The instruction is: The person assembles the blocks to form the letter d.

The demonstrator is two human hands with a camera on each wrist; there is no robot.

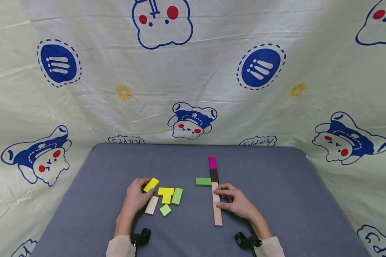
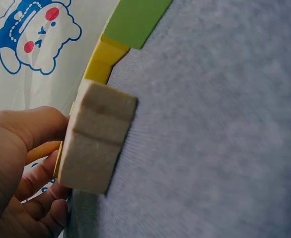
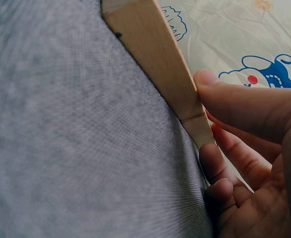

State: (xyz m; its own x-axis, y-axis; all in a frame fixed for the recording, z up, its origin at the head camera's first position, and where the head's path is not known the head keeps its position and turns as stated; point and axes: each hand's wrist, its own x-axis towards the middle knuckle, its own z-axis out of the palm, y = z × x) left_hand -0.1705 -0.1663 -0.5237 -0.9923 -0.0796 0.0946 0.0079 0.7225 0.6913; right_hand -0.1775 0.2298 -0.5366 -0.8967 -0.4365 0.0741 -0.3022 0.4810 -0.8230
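My left hand pinches a yellow block between thumb and fingers at the left of the table. Just below that block lies a plain wooden block, large in the left wrist view. On the right, two wooden blocks, a near one and a far one, lie end to end. My right hand rests its thumb and fingertips along their right edge, around the joint. The row continues away from me with a dark brown block and a magenta block. A green block extends leftward from it.
Between the hands lie another yellow block, a smaller-looking yellow one, a light green block and a light green square-looking block. The grey cloth-covered table ends at a printed curtain behind it.
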